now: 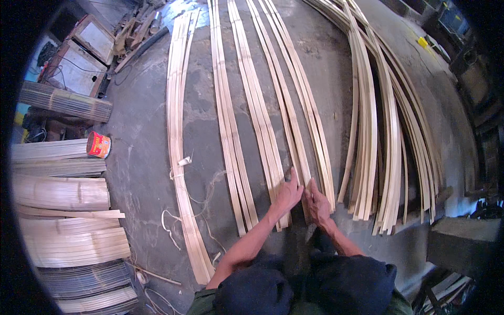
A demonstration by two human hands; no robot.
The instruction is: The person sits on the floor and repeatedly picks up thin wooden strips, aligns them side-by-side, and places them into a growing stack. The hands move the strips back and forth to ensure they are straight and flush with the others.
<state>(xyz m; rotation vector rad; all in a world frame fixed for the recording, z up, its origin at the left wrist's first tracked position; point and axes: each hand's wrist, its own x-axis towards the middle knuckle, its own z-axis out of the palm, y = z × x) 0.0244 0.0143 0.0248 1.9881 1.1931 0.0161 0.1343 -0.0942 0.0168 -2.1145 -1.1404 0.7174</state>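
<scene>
Long pale bamboo strips lie in groups on the grey concrete floor (142, 173). My left hand (288, 193) presses its fingers on the near end of one group of strips (292, 136). Just to its right, my right hand (317, 202) rests on the near end of the neighbouring strips (315, 126). Both hands lie flat on the strips side by side, almost touching. My knees in dark trousers (304, 286) sit below them at the lower edge.
More strip groups lie at the left (176, 136) and centre (231, 131); a large loose pile (378, 147) is at the right. Stacked bamboo mats (63, 210) and a red can (98, 145) stand at the left. Loose string (178, 218) lies on the floor.
</scene>
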